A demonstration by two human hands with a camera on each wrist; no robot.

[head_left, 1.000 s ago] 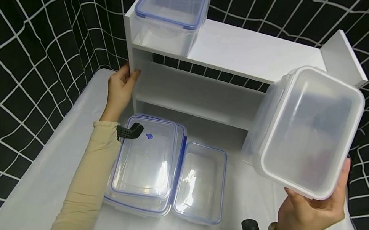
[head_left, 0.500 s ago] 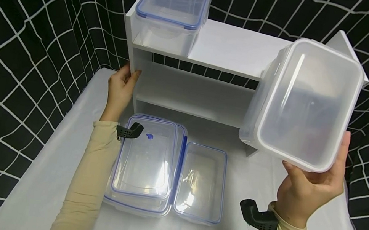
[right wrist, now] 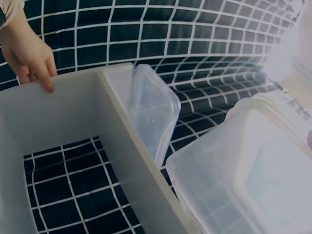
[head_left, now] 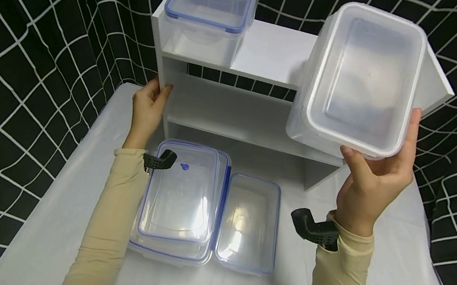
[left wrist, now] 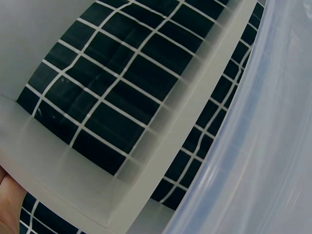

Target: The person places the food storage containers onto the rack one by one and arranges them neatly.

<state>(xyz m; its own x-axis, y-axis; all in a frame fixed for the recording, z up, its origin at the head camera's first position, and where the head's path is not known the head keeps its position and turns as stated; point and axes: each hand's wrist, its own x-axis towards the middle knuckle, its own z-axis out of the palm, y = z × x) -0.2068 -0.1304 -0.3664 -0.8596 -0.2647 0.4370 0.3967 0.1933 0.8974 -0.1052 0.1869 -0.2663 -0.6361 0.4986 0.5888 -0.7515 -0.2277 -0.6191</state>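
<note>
My right hand (head_left: 374,189) holds a clear plastic food container (head_left: 365,78) with a white-rimmed lid by its near end, thumb in front and fingers along the right side. Tilted, the container overlaps the right part of the top board of a white shelf unit (head_left: 236,110). In the right wrist view this food container (right wrist: 219,180) shows beside the board's edge. At the far left, my left hand (head_left: 146,111) grips the front edge of the shelf unit's side panel; part of that hand (left wrist: 9,202) shows in the left wrist view's corner.
A blue-rimmed lidded container (head_left: 213,3) stands on the top board's left end. Stacked blue-rimmed containers (head_left: 179,198) lie on the white-covered table (head_left: 67,199) before the shelf, with a smaller container (head_left: 249,221) to their right. Dark grid-patterned cloth (head_left: 15,102) surrounds the table.
My right hand has raised the food container, moving it up and slightly left from beside the shelf to its top board. The left hand keeps its grip on the side panel.
</note>
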